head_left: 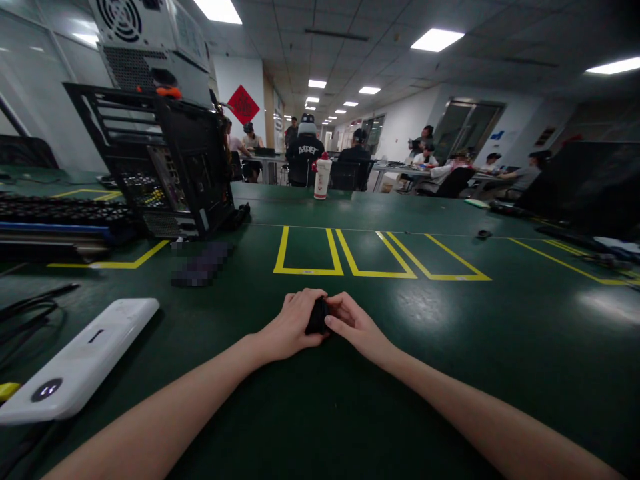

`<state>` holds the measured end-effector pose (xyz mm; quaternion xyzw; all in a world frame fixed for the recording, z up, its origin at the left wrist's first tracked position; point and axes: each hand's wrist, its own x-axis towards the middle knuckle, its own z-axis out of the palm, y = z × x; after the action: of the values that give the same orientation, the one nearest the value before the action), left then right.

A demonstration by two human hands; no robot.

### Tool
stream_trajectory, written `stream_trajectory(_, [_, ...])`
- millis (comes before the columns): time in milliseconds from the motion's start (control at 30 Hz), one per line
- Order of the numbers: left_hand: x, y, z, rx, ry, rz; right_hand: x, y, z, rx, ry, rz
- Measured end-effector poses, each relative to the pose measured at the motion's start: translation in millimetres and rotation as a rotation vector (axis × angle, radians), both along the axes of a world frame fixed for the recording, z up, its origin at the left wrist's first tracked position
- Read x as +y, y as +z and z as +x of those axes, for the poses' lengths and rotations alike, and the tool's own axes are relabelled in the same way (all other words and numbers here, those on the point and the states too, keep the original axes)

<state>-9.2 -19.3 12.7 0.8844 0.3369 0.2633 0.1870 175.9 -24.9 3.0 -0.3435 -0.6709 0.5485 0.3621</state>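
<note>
Both hands meet at a small black rounded object (317,317) near the middle of the green table; its exact kind is unclear. My left hand (294,323) curves around its left side, with the thumb low and the fingers over the top. From the right, my right hand (354,325) closes its thumb and fingers on the object's edge. Much of the object is hidden by the fingers.
A black computer case (165,160) and a power supply (150,47) stand at the left. Nearer lie a white device (95,357) and black cables (30,313). Yellow tape outlines (375,272) mark the green table (450,373). A white cup (322,179) stands farther back; people sit beyond.
</note>
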Motion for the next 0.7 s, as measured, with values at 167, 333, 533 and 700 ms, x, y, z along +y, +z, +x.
stream_trajectory(167, [-1.3, 4.0, -0.3, 0.022, -0.001, -0.014, 1.1, -1.9, 1.6, 0.054, 0.007, -0.011])
stream_trajectory(333, [-1.1, 4.6, 0.4, 0.021, 0.004, -0.015, 2.5, -6.2, 1.3, 0.072, -0.002, -0.015])
stream_trajectory(533, [-1.1, 4.3, 2.2, 0.02, 0.006, -0.009, 2.0, -1.6, -0.2, 0.011, -0.038, -0.025])
stream_trajectory(700, [-2.6, 6.6, 0.5, 0.023, 0.003, -0.035, 0.5, 0.0, 1.1, 0.024, 0.013, 0.0])
